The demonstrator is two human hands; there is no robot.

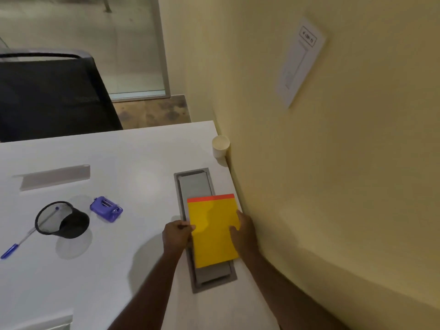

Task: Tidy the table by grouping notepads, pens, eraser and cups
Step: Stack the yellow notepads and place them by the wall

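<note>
A yellow notepad (214,231) with an orange top band lies over the grey cable hatch near the table's right edge. My left hand (177,235) grips the pad's left edge. My right hand (244,232) holds its right edge, fingers resting on the cover. A white paper cup (220,146) stands upright at the far right corner, against the wall. To the left, a black mesh pen holder (63,220) lies on its side with a blue pen (10,251) sticking out of it. A purple stapler-like object (106,208) sits beside the holder.
The grey cable hatch (195,184) is set into the white table (133,182). A second grey flap (54,176) sits at the far left. A black mesh chair (47,96) stands behind the table. The yellow wall (309,163) runs close along the right edge.
</note>
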